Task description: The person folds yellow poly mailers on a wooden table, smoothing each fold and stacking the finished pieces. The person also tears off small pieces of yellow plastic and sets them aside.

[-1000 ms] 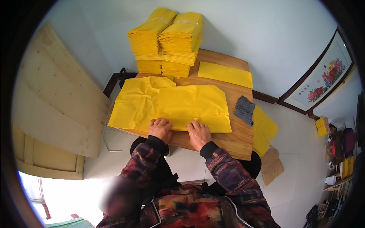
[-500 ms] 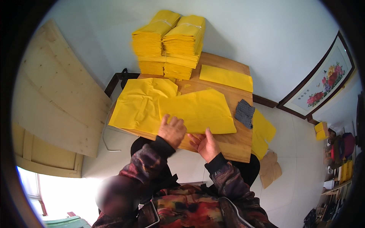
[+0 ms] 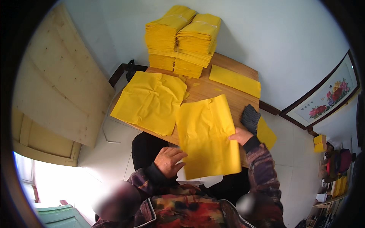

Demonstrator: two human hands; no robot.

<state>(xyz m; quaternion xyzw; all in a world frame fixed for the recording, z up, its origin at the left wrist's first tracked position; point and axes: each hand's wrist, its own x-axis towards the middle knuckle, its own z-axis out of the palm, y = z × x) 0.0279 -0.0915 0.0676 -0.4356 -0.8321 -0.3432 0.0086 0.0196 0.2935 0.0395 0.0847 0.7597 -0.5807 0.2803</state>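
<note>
Since half a second ago, I have lifted the yellow sheet off the wooden table and turned it upright toward me. My left hand pinches its lower left edge, and my right hand grips its right edge. Just left lies a crumpled yellow sheet. A dark glove sits beside my right hand. Beyond, stacked yellow paper stands against the wall.

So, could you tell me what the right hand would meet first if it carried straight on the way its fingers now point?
Probably the dark brush lying on the wooden table just beyond the right hand, which grips the yellow sheet's edge; depth is unclear.
</note>
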